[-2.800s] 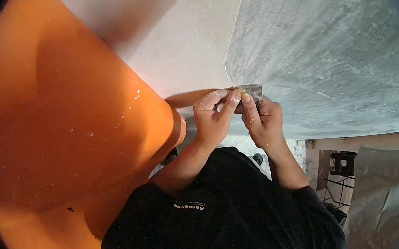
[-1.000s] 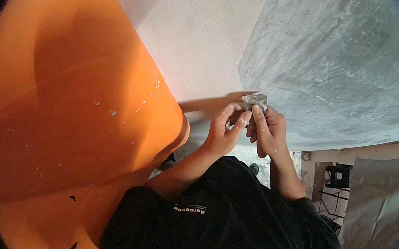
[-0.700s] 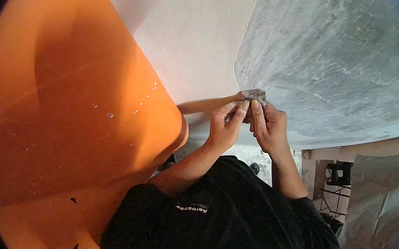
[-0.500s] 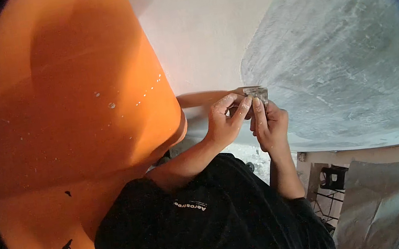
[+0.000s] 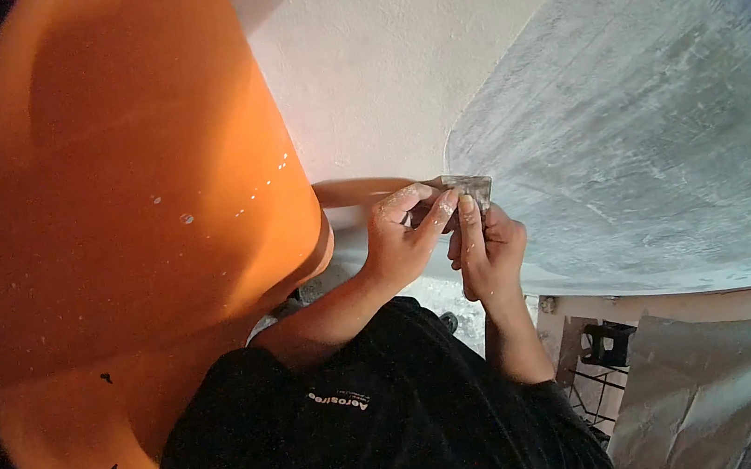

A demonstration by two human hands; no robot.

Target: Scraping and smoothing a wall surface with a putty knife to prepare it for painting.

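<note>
A small, flat grey tool [image 5: 474, 185], like a scraper blade with smears on it, is held between both my hands where the smooth off-white surface [image 5: 375, 75] meets the streaky grey patch [image 5: 644, 126]. My left hand [image 5: 399, 236] pinches it from the left with thumb and fingers, flecked with white. My right hand [image 5: 491, 258] grips it from below, thumb pressed on its face, fingers curled behind. Whether the tool touches the surface I cannot tell.
A curved orange surface [image 5: 148, 290] with white specks and dark patches fills the left. At lower right are a black plastic object [image 5: 607, 345], dark wire framework and a hanging grey sheet [image 5: 695, 392]. Below my hands a pale speckled floor [image 5: 448, 293] shows.
Both hands, with the tool, have shifted slightly left and down since half a second ago, as has most of the view. A second ago my left fingers were slightly lower on the tool.
</note>
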